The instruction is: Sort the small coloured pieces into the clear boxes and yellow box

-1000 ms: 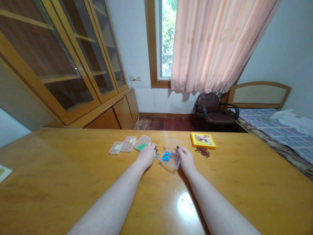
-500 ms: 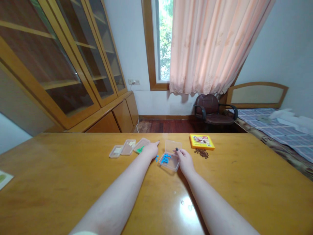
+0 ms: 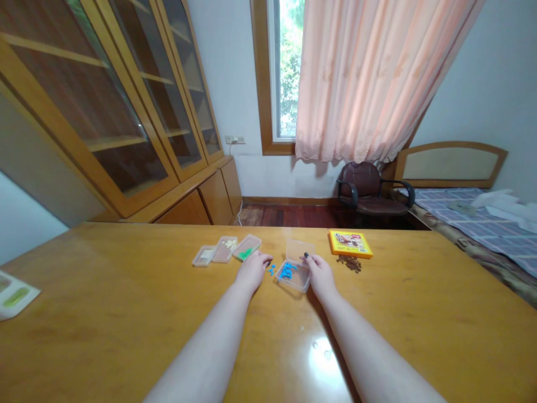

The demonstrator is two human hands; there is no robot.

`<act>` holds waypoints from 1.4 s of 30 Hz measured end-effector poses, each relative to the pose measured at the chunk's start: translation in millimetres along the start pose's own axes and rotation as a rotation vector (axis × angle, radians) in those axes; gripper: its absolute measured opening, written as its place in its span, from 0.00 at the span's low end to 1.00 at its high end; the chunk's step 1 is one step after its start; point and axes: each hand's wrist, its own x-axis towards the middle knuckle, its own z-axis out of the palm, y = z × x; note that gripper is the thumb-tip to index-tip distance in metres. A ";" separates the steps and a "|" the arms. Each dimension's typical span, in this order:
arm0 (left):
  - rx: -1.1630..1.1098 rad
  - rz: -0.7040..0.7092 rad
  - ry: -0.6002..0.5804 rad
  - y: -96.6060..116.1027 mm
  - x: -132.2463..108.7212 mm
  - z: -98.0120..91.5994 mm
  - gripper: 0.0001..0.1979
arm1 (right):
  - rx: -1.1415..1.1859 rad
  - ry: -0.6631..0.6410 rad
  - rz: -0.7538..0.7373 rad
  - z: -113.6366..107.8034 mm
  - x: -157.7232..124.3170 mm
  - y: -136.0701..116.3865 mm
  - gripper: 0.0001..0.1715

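My right hand (image 3: 321,275) grips the right side of a clear plastic box (image 3: 300,281), whose lid (image 3: 300,249) is raised at the back. Blue plastic pieces (image 3: 287,271) lie in the left part of this box, which looks slightly tilted. Just left of it, a few small blue pieces (image 3: 272,270) rest on the table. My left hand (image 3: 250,271) is beside these loose pieces, its fingers bent and close together. Whatever may be between its fingertips is too small to make out. Behind the left hand, green pieces (image 3: 246,254) sit in another clear box (image 3: 253,240).
Two more clear containers stand at left, one with cream pieces (image 3: 229,244) and one with a whitish piece (image 3: 206,254). At right, a yellow box (image 3: 351,244) lies behind a pile of brown pieces (image 3: 349,263). A white card (image 3: 19,296) is on the table's left.
My left hand has drawn its outstretched index finger back and bent its fingers beside the loose blue pieces. My right hand still grips the clear box. The view has shifted slightly.
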 end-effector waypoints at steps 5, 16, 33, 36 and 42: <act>-0.065 -0.039 0.036 -7.6 2.4 1.1 0.06 | -0.009 -0.002 0.014 -0.8 -1.2 -2.1 0.23; 0.084 -0.028 -0.006 4.6 2.6 -0.8 0.04 | 0.001 -0.010 -0.007 -0.1 -2.4 -4.1 0.23; -0.128 0.364 -0.010 34.2 -13.6 -17.9 0.11 | -0.024 -0.015 -0.037 -0.5 -2.8 -6.1 0.22; -0.084 0.271 -0.012 24.6 -8.9 -17.8 0.11 | -0.039 -0.002 -0.032 -0.7 -2.7 -6.1 0.23; 0.000 0.121 -0.016 12.5 -2.3 -13.6 0.07 | -0.045 0.004 -0.024 0.4 -4.9 -10.4 0.23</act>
